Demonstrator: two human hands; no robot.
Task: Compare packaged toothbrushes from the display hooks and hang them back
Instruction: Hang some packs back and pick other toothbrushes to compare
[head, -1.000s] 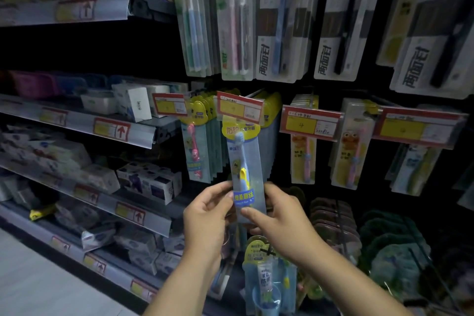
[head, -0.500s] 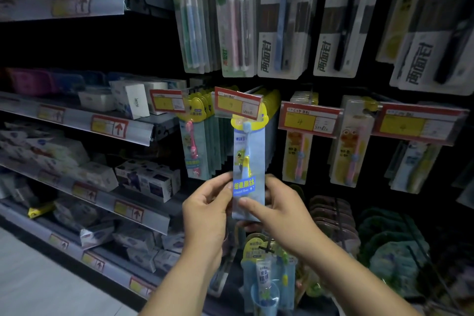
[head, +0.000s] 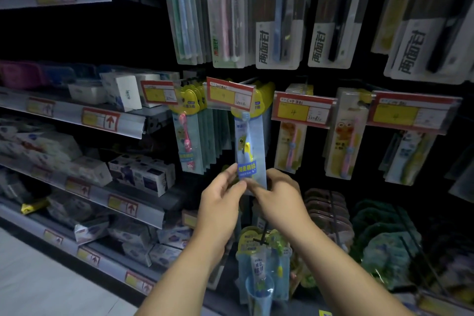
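Blue toothbrush pack (head: 250, 151) pinched by left hand (head: 220, 202), right hand (head: 279, 200).

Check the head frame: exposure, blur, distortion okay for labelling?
Head view: underexposed, shelf recesses go black, yet the pack, left hand and right hand read fine. Same view: wide-angle bends the shelf rail and leans the top-right packs outward. Also head view: left boxes and bottom-right goods are soft; price tag writing barely legible.

Dim, soft-focus, wide-angle edge distortion
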